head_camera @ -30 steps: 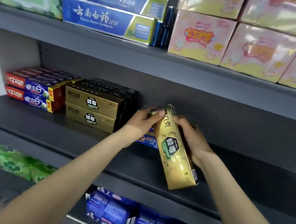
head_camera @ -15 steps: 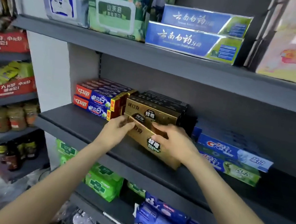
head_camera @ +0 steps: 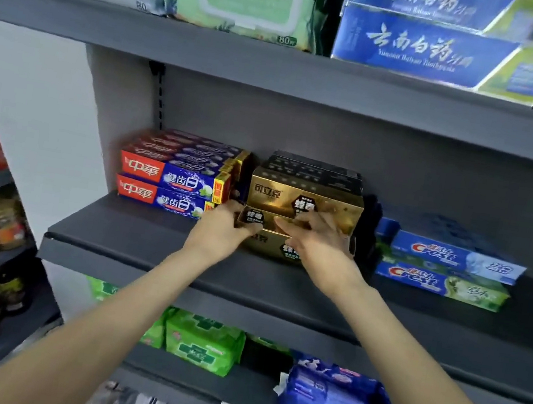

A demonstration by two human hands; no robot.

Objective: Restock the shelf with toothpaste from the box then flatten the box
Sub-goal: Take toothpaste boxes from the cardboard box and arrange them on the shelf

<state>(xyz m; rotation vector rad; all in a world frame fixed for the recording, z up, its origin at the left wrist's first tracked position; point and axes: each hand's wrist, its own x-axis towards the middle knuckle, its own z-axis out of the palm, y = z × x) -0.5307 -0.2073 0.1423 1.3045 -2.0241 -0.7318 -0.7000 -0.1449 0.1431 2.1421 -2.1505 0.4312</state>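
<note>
While red-and-blue cartons [head_camera: 171, 184] sit stacked just left of the fingers, the left hand [head_camera: 219, 232] grips the gold toothpaste box [head_camera: 257, 221] at its left end; the right hand [head_camera: 318, 240] curls over its right part, below the gold stack [head_camera: 307, 199] on the shelf [head_camera: 147, 246]. Crest boxes [head_camera: 445, 270] lie right of the fingers.

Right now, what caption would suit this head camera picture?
Both hands, left and right, set a gold toothpaste box against the gold stack.

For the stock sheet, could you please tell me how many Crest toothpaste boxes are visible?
2: a blue Crest box stacked on a green Crest box, right of the gold stack. More may sit hidden behind.
</note>
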